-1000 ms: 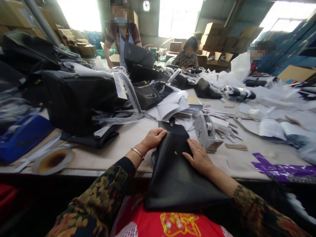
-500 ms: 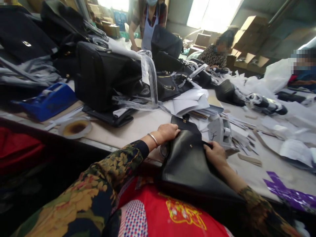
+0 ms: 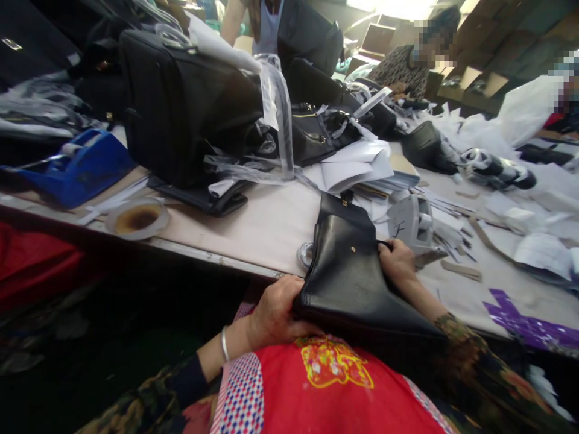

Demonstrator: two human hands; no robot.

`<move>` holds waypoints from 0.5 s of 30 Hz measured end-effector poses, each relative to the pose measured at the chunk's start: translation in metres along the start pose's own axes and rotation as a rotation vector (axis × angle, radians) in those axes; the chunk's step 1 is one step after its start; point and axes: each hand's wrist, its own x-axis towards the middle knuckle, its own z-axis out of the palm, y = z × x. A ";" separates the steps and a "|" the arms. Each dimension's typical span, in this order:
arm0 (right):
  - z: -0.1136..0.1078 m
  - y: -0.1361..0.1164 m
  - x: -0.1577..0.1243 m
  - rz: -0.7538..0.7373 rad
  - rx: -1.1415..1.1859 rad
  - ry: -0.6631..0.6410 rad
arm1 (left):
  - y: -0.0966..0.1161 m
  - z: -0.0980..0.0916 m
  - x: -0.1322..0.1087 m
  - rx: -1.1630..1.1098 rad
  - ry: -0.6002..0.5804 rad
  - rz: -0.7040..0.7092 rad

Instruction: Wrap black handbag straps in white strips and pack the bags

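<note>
A black leather bag [image 3: 348, 265] with a small gold stud leans over the table's front edge, its lower part above my red apron. My left hand [image 3: 280, 310] grips the bag's lower left corner, the thumb beneath it. At the bag's right side my right hand [image 3: 398, 262] is closed on its edge near a dark strap. The bag's upper end, with a small gold clasp, rests on the table [image 3: 271, 226]. Just left of the bag sits a clear roll of tape [image 3: 305, 255].
Black bags [image 3: 181, 108] with plastic-wrapped handles pile up at the left and centre. A blue tape dispenser [image 3: 81, 169], a round dish [image 3: 137, 218], a grey dispenser [image 3: 409, 223] and papers [image 3: 357, 166] lie around. People work across the table.
My left hand has moved down from the bag's upper left edge to its lower left corner. My right hand keeps its hold. The view has tilted slightly downward.
</note>
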 end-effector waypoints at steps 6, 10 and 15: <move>-0.003 -0.003 -0.007 0.031 0.008 0.024 | 0.003 -0.022 0.031 0.114 -0.112 0.014; 0.001 -0.004 -0.022 0.003 0.043 0.026 | -0.009 -0.057 0.042 0.198 -0.237 0.078; -0.027 -0.006 -0.034 -0.112 0.102 -0.030 | -0.029 -0.064 0.038 0.128 -0.266 0.037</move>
